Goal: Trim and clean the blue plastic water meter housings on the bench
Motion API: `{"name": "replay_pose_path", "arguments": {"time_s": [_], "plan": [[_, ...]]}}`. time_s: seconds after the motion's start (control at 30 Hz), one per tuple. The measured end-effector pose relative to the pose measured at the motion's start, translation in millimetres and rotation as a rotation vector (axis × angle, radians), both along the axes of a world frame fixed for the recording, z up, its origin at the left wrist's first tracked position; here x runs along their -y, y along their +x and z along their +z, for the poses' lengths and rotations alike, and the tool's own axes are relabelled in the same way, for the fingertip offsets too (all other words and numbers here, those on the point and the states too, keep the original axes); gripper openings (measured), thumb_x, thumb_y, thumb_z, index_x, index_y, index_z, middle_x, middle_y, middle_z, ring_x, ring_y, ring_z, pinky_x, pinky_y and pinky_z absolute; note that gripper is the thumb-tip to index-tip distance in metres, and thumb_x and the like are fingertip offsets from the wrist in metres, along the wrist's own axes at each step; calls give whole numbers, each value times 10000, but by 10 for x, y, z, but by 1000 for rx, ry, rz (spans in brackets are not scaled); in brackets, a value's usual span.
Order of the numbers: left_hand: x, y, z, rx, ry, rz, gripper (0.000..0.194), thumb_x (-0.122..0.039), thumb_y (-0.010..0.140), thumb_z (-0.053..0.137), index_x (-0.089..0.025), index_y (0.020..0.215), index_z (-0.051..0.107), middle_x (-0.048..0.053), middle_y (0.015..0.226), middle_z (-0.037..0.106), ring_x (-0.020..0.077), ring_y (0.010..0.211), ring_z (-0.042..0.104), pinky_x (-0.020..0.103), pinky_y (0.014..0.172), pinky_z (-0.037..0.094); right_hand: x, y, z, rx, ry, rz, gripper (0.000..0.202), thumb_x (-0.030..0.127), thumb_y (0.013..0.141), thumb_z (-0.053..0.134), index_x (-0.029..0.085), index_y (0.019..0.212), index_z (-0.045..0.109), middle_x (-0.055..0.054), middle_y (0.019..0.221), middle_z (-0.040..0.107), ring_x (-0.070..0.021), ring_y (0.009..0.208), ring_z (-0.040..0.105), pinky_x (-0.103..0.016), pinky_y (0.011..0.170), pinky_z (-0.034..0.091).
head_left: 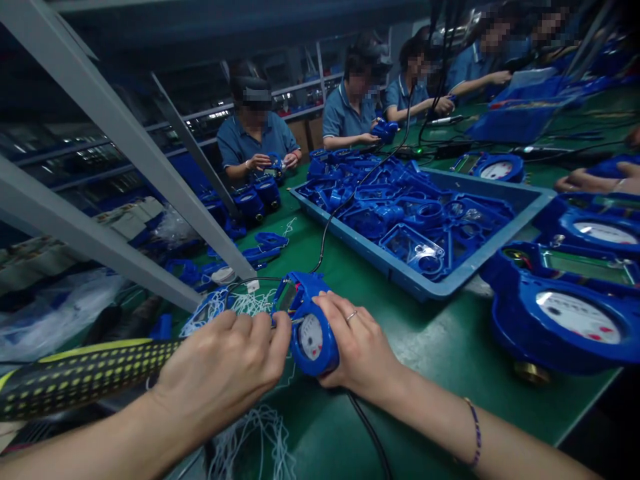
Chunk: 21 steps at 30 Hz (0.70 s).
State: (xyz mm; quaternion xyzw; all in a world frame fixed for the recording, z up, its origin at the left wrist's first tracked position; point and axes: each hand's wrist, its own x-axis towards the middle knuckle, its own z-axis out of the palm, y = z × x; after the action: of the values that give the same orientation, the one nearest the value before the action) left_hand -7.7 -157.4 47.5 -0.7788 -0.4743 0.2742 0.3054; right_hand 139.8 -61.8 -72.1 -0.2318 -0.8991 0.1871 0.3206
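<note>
A blue water meter (324, 343) with a round white dial is tilted over the green bench, its upper box uncovered to show wires and a small display. My right hand (357, 340), with a ring on one finger, wraps round its right side. My left hand (235, 350) is closed beside the dial, fingers curled at the meter's left edge. A thin shaft seems to stick out from those fingers toward the meter; the fingers hide what they hold. Behind the left wrist lies a long black and yellow dotted object (90, 373).
A blue tray (440, 288) full of blue plastic housings stands ahead. Larger assembled meters (575, 313) sit at right. White string (255, 440) lies tangled below and behind my hands. Grey metal posts (130, 167) slant across the left. Several co-workers in blue shirts (257, 137) sit across the bench.
</note>
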Motion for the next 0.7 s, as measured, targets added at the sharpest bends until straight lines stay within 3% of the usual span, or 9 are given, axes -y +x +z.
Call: {"name": "replay_pose_path", "arguments": {"time_s": [0.2,0.5,0.6,0.7], "plan": [[-39,121,-49,-98,-105,8,298,-7,714,413,-95,883,643,72,572,538,226,450,540,319,394,441,6,0,10,5,-9,-1,1012,221,452,783,134,1331,289,-138,1342,418,-272,1239,386,-416,950,412],[-89,168,-26,-68,-151,16,220,-13,690,422,-148,719,594,58,537,515,240,409,511,343,378,423,16,-13,5,0,21,18,1031,197,444,781,135,1337,270,-157,1342,414,-283,1244,379,-417,943,410],[-76,187,14,-15,-126,89,248,0,713,397,-144,771,592,65,568,559,250,435,551,353,400,447,18,-9,-2,-28,-35,-28,1013,217,449,762,128,1331,272,-164,1314,438,-292,1207,419,-433,919,433],[34,117,121,167,-287,226,326,7,680,383,-214,826,573,22,596,582,255,446,572,345,386,445,8,17,-14,-88,-109,-38,997,229,451,748,140,1326,278,-147,1291,452,-284,1185,436,-426,930,440]]}}
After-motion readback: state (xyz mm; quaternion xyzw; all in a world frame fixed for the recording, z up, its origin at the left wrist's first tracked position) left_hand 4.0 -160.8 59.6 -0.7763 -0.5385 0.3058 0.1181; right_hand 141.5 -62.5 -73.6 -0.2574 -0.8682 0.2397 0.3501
